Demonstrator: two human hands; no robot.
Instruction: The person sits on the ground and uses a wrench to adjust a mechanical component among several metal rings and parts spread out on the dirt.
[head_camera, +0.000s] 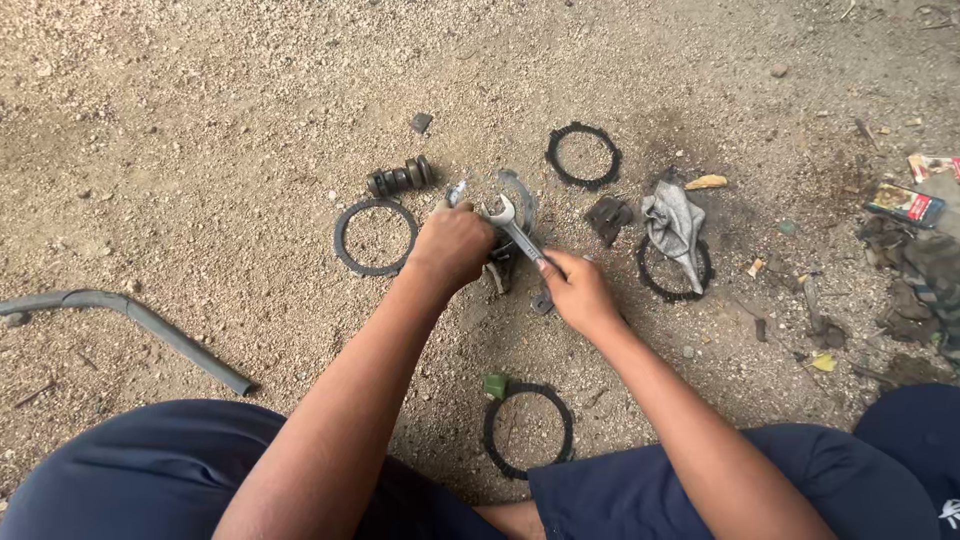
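On the gravel ground, just right of the flat ring, the metal part sits under both hands. The left hand is closed over it, pinning it down; the right hand is wrapped around the shank of the spanner, whose open end sits at the part. Seat the spanner squarely and brace firmly, or it likely slips.

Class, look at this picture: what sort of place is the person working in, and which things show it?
Probably an outdoor, makeshift repair spot: bare gravelly dirt ground, dark toothed rings laid out on it, and a silver open-ended spanner in the right hand on a greasy metal part.
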